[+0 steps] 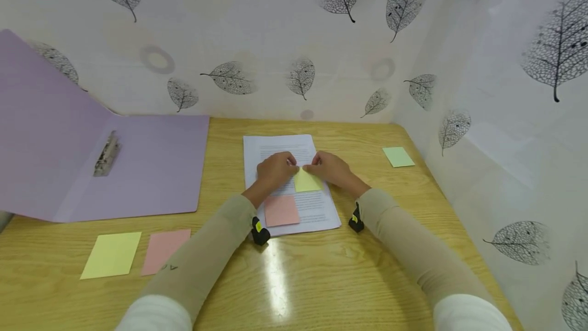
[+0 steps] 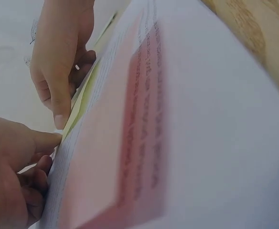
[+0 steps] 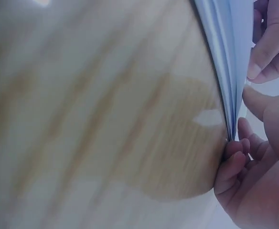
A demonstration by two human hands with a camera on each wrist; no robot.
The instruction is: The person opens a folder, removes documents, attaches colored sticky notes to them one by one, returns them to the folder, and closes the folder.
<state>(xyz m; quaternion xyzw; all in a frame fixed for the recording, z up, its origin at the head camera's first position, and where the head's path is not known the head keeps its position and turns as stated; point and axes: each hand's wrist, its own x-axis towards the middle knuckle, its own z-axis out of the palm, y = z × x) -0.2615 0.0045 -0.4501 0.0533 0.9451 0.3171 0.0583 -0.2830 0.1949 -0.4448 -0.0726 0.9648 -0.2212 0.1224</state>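
A stack of printed sheets (image 1: 321, 213) lies on the wooden table. A yellow sticky note (image 1: 309, 181) is on its upper right part, and a pink sticky note (image 1: 282, 211) lies lower down. My left hand (image 1: 277, 171) holds the yellow note's top left corner, thumb at the edge and other fingers curled. Beside it, my right hand (image 1: 333, 167) holds the top edge farther right, its thumb tip close to the left thumb. In the left wrist view the yellow note (image 2: 84, 98) slants up from the page. The right wrist view shows right fingers (image 3: 232, 164) against the sheets' edge.
An open purple folder (image 1: 156, 167) with a metal clip (image 1: 107, 155) lies at the left. In front of it are a yellow notepad (image 1: 112, 254) and a pink one (image 1: 163, 249). A green notepad (image 1: 398, 157) lies far right. Leaf-patterned walls stand behind and at the right.
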